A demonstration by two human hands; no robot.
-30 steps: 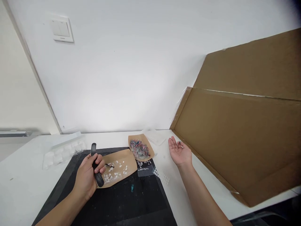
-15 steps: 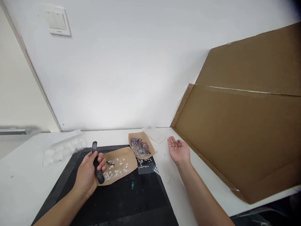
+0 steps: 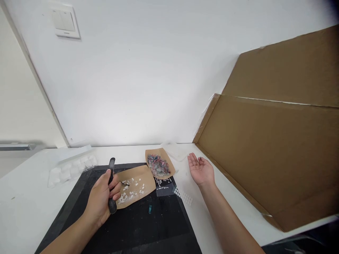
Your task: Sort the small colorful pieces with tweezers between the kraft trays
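Note:
My left hand (image 3: 102, 195) is closed around a long, curved black piece (image 3: 112, 206) with rounded ends. It stands nearly upright in the fist, over the left end of a brown paper tray (image 3: 137, 171) scattered with small white bits (image 3: 129, 194). To the right, my right hand (image 3: 201, 171) rests palm up by the white table's right side. Its fingers are stretched out and the palm is bare. A tiny dark spot shows near one fingertip; I cannot make out what it is.
A second brown tray (image 3: 171, 165) holds crumpled red and grey scraps. A black mat (image 3: 148, 231) carries a small teal piece (image 3: 150, 209) and a sheet of white stickers (image 3: 164, 190). A clear plastic tray (image 3: 71, 169) lies left; a cardboard sheet (image 3: 270, 148) leans at right.
The black piece in my left hand has tilted slightly and shifted a little to the right with the hand. My right hand stays palm up in nearly the same place.

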